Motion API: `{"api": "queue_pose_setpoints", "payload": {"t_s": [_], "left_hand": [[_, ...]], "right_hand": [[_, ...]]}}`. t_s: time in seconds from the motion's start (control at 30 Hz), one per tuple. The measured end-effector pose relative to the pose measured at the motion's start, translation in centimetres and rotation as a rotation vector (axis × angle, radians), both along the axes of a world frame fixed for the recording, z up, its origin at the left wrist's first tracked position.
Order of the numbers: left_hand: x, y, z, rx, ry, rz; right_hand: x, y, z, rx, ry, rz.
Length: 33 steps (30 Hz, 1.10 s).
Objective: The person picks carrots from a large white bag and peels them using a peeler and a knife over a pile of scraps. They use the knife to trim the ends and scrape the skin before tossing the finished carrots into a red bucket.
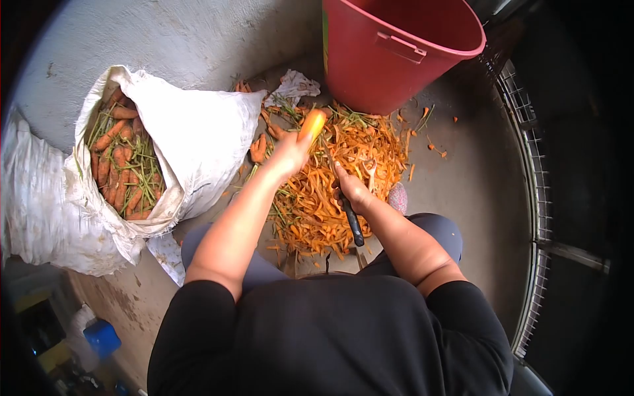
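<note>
One peeled carrot (312,125) is in the left hand (288,157), and one peeler (349,210) is in the right hand (353,188). There is one red bucket (389,49) at the far edge of the floor (475,191), one open white sack (191,138) to the left, and one heap of orange peelings (330,191) between the two. The unpeeled carrots (122,165) in the sack are too many and too tangled with green stalks to count; three or so more loose carrots (259,146) lie on the floor just beside the sack's mouth. One crumpled rag (294,86) lies near the bucket's base.

The left arm reaches forward, nearly straight, with the hand closed around the lower end of the carrot, whose pale tip points up and away over the peelings. The right arm is bent at the elbow and drawn closer to the body; its hand is clenched on the peeler, the dark handle sticking out back toward the person, the working end pointing up toward the carrot. Both hands hang above the heap, near each other but apart.
</note>
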State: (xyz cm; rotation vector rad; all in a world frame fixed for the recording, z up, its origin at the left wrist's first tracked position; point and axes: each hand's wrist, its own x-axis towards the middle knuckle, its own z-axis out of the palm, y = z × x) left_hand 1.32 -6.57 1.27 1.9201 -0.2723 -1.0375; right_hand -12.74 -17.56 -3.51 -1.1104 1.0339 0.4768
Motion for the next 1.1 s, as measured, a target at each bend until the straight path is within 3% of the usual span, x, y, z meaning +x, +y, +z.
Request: {"api": "queue_pose_setpoints", "payload": {"t_s": [0.03, 0.07, 0.1, 0.17, 0.27, 0.37, 0.5, 0.57, 0.63, 0.73, 0.77, 0.83, 0.87, 0.9, 0.97, 1.03, 1.07, 1.1], "left_hand": [[1.2, -2.0, 3.3, -0.138, -0.014, 0.065], [1.8, -3.8, 7.8, -0.449, 0.027, 0.075], [4.0, -5.6, 8.8, -0.711, -0.079, -0.008], [3.2, -7.0, 16.7, -0.845, -0.165, 0.145], [2.2, -5.1, 20.8, -0.811, -0.498, -0.049], [2.8, 0.3, 17.9, -0.49, -1.13, 0.02], [7.8, 12.7, 10.4, 0.018, -1.304, 0.432], [9.4, 18.9, 5.1, 0.462, -1.397, 0.459], [10.1, 22.5, 3.3, 0.071, -0.5, 0.498], [14.4, 26.3, 1.3, 0.048, -0.891, 0.696], [16.4, 26.6, 2.1, 0.122, -0.887, 0.813], [21.3, 28.2, 1.7, 0.258, -1.171, 0.717], [21.8, 26.8, 4.2, 0.601, -1.093, 0.651], [22.2, 25.6, 5.7, 0.724, -1.065, 0.618], [27.9, 28.2, 2.9, 0.965, -0.93, 0.388], [35.1, 33.2, -3.2, 0.892, -1.028, 0.23], [35.7, 33.1, -4.4, 0.516, -0.784, 0.421], [35.5, 32.1, -4.4, 0.312, -0.618, 0.611]], "right_hand": [[-0.1, -0.2, -0.4, 0.001, -0.011, -0.002], [-0.3, -0.3, -0.8, 0.003, -0.018, -0.002], [-0.4, -0.3, -0.7, 0.005, -0.024, 0.003], [-0.3, -0.2, 0.6, -0.007, -0.009, -0.003], [-0.4, -0.5, -0.7, -0.074, -0.014, 0.038], [-0.5, -0.7, -1.8, -0.12, -0.019, 0.095], [-1.1, -0.3, -2.5, -0.235, -0.037, 0.247], [-1.5, -0.5, -4.3, -0.357, -0.004, 0.432], [-1.8, -0.4, -4.8, -0.602, 0.001, 0.644], [-1.0, -0.2, -5.9, -0.722, 0.113, 0.873], [-0.7, -0.2, -6.4, -0.748, 0.143, 0.927], [0.4, -0.2, -7.8, -0.797, 0.175, 0.89], [0.7, -0.3, -9.2, -0.833, 0.153, 0.858], [0.8, -0.6, -10.6, -0.868, 0.137, 0.823], [0.9, -1.6, -12.3, -0.934, 0.202, 0.645], [0.0, -2.9, -14.7, -1.334, 0.216, 0.398], [-0.5, -3.9, -15.3, -1.273, 0.351, 0.356], [-0.6, -4.9, -15.5, -1.211, 0.476, 0.313]]}}
